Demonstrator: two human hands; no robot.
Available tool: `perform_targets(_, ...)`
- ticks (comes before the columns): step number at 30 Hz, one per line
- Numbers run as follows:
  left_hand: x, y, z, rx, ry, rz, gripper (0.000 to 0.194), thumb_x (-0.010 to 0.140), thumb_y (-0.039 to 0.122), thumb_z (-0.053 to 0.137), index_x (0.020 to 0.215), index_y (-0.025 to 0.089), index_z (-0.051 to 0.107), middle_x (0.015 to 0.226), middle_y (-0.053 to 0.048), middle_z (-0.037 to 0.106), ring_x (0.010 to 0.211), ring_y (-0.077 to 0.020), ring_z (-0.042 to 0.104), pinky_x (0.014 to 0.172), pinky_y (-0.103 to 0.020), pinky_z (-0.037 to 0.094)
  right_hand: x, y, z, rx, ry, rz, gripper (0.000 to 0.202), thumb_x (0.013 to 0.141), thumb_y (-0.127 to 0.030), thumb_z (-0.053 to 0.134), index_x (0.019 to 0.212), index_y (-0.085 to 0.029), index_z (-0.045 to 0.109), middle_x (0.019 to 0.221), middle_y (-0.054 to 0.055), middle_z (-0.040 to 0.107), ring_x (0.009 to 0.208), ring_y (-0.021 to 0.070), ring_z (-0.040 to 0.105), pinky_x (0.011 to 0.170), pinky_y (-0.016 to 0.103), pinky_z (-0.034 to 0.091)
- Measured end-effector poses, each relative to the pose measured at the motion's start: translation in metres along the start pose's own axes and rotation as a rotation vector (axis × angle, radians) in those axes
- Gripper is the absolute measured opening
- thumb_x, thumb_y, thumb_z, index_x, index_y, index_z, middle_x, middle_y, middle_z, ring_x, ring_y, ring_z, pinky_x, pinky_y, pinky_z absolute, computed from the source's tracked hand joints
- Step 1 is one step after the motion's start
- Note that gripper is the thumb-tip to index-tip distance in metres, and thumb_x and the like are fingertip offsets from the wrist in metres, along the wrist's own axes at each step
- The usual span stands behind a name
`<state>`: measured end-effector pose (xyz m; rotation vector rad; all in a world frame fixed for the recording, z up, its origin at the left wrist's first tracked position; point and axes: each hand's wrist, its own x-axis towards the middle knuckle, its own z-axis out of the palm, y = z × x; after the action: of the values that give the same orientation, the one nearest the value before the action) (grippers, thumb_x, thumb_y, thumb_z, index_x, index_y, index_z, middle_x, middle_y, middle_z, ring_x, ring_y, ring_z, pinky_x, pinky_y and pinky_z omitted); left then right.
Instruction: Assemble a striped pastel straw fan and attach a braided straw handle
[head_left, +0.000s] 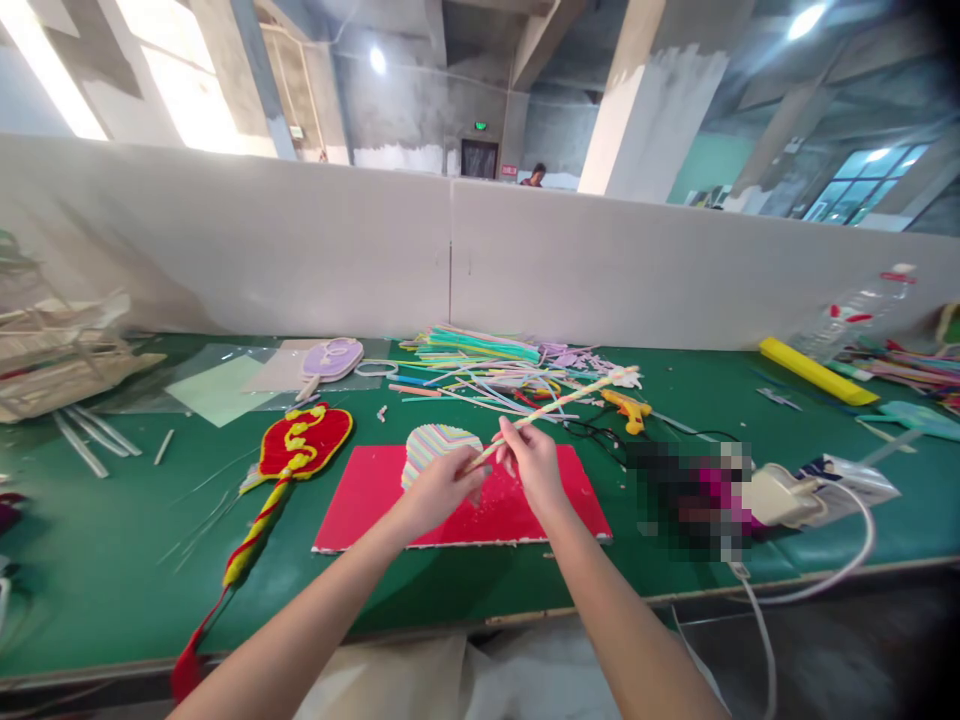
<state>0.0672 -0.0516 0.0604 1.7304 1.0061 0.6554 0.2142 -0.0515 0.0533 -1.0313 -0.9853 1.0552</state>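
Note:
My left hand (pixel 448 490) is closed around the lower end of a thin, pale yellow stick with a spiral wrap (pixel 559 405). Fingers of my right hand (pixel 531 462) pinch the same stick a little higher up, and its far end slants up to the right. Just behind my left hand lies a round fan face with pastel stripes (pixel 439 445); my hand hides part of it, and I cannot tell whether the stick joins it. Below both hands is a red board (pixel 360 500) with a worn white edge, flat on the green table (pixel 420 600).
A red and yellow fan (pixel 307 440) with a twisted handle lies left, a lilac fan (pixel 332 360) behind it. Several coloured pipe cleaners (pixel 480 350) are heaped at the back. Rightward are an orange glue gun (pixel 628 410), a yellow bar (pixel 817 370) and a white cable (pixel 862 540).

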Motion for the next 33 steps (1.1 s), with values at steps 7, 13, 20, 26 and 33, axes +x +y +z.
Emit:
perform_targets(7,-0.001,0.009,0.003,1.038,0.222,0.232,0.017,0.087,0.014,0.038,0.098,0.018,0.05,0.092,-0.01,0.064,0.084,-0.0226,0.062,0.068,-0.03,0.041,0.0,0.019,0.009,0.063,0.218,0.082,0.037,0.069,-0.051,0.063,0.055,-0.017,0.056,0.042,-0.003,0.05,0.037,0.0088,0.041,0.04,0.024,0.031)
perform_targets(13,0.005,0.005,0.001,0.904,0.166,0.185,0.013,0.082,0.008,0.04,0.082,0.017,0.049,0.069,-0.009,0.062,0.069,-0.0212,0.062,0.065,-0.03,0.041,0.001,0.018,0.005,0.068,0.151,0.131,0.039,0.067,-0.053,0.064,0.055,-0.016,0.058,0.044,-0.002,0.052,0.038,0.0087,0.04,0.041,0.025,0.029)
perform_targets(20,-0.002,0.023,0.001,-0.549,-0.189,-0.118,0.026,0.088,0.033,0.037,0.067,0.018,0.043,0.036,0.007,0.038,0.028,-0.006,0.03,0.037,-0.018,0.024,0.007,0.002,0.001,0.266,-0.131,0.073,0.037,0.065,-0.054,0.067,0.058,-0.018,0.058,0.04,-0.006,0.039,0.041,0.0084,0.035,0.046,0.025,0.03)
perform_targets(26,-0.019,0.022,0.014,-0.997,-0.212,-0.147,0.019,0.084,0.026,0.045,0.067,0.017,0.043,0.037,0.01,0.03,0.028,-0.0032,0.024,0.036,-0.015,0.025,0.0,0.001,0.002,0.283,-0.198,-0.055,0.035,0.07,-0.05,0.065,0.055,-0.019,0.057,0.042,-0.005,0.042,0.039,0.0077,0.035,0.044,0.025,0.028)
perform_targets(33,-0.008,0.003,-0.008,0.434,0.199,0.069,0.016,0.083,0.03,0.051,0.095,0.019,0.052,0.075,-0.005,0.064,0.071,-0.0197,0.062,0.062,-0.027,0.043,-0.001,0.002,0.007,0.137,0.086,0.049,0.034,0.07,-0.045,0.066,0.055,-0.015,0.06,0.039,-0.004,0.046,0.036,0.0061,0.036,0.04,0.022,0.027)
